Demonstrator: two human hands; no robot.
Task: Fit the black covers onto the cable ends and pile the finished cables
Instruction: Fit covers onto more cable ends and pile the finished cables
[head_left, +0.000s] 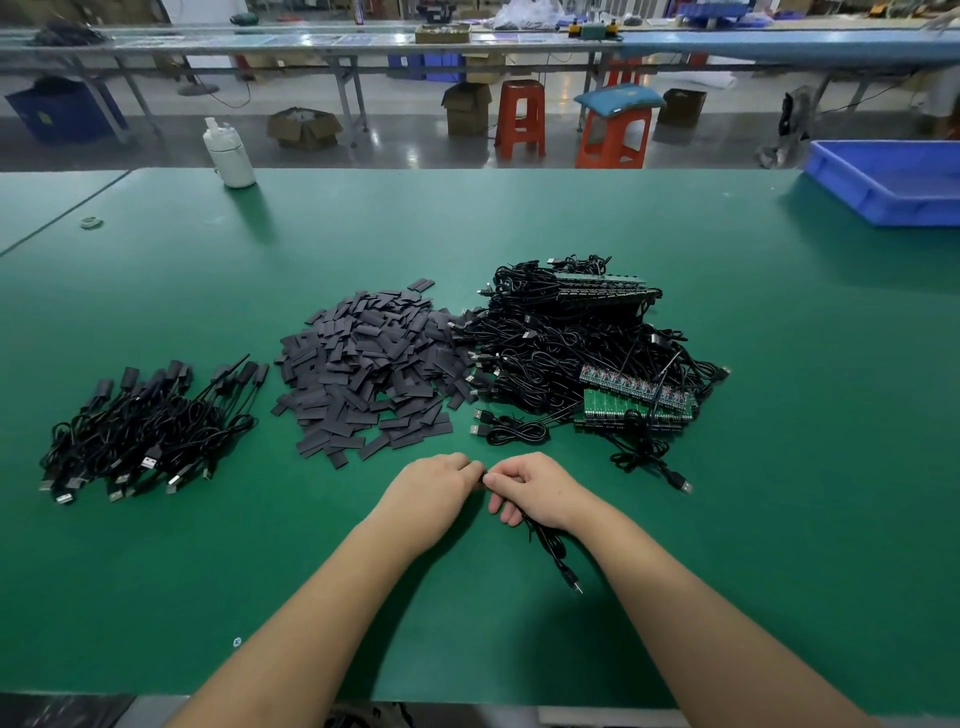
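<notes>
A black cable (551, 552) lies at the near middle of the green worktop (727, 519), its top end pinched in the curled fingers of the right hand (530, 488), its plug trailing toward 5 o'clock. The left hand (436, 486) meets it fingertip to fingertip, fingers curled on something small and dark that I cannot make out. At 12 o'clock from the hands sits a heap of flat black covers (371, 364). At 1 o'clock is a tangle of uncovered cables with green boards (587, 353). At 9 o'clock lies the pile of finished cables (150, 431). A white bottle (231, 153) stands far at 11 o'clock, a blue tray (893, 179) at 2 o'clock
</notes>
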